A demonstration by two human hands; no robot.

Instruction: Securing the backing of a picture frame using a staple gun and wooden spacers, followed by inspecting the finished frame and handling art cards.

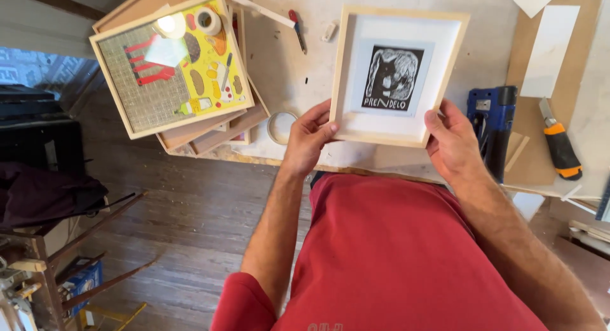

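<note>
Both hands grasp a light wooden picture frame (401,73) by its near corners: the left hand (309,139) pinches the lower left corner with the thumb on the front face, and the right hand (452,142) grips the lower right corner the same way. Held over the near edge of the pale workbench (286,64), the frame shows a white mat around a black-and-white block print. Just left of the left hand, a roll of tape (279,127) lies on the bench. Farther left, a stack of wooden frames (175,64) sits tilted, the top one holding a yellow collage. To the right of the right hand rests a blue power tool (492,118), and beyond it an orange-and-black utility knife (559,143) on brown board. A red-handled tool (297,29) lies near the frame's upper left.
</note>
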